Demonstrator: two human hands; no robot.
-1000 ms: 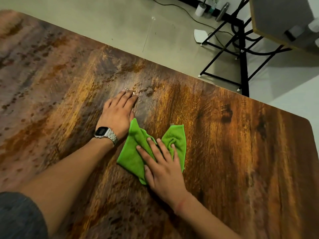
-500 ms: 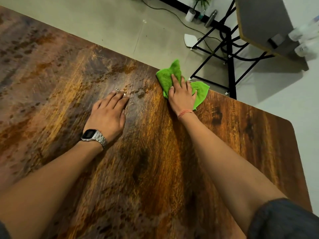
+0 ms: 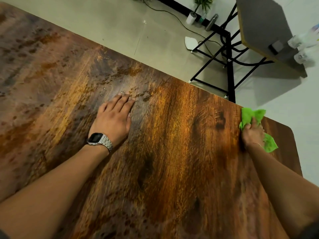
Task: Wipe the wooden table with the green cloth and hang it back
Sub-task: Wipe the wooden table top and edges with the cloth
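The wooden table (image 3: 172,152) fills most of the view, dark brown with orange grain. The green cloth (image 3: 250,114) lies bunched at the table's far right edge, and part of it sticks out beside my wrist. My right hand (image 3: 252,133) is on top of it with fingers curled into the cloth, pressing it to the wood; the hand is blurred. My left hand (image 3: 114,119), with a metal wristwatch, lies flat on the table's middle, fingers straight. A few small water drops (image 3: 123,92) sit at its fingertips.
Beyond the far table edge is a pale floor (image 3: 120,23) with a cable. A black-framed folding table (image 3: 262,28) stands at the back right with clear bottles (image 3: 303,47) on it. A small potted plant (image 3: 195,12) and a metal flask (image 3: 211,22) stand by the wall.
My right hand has swept the cloth from near my body to the far edge, then right along it towards the table's corner. My left hand has stayed flat in place.
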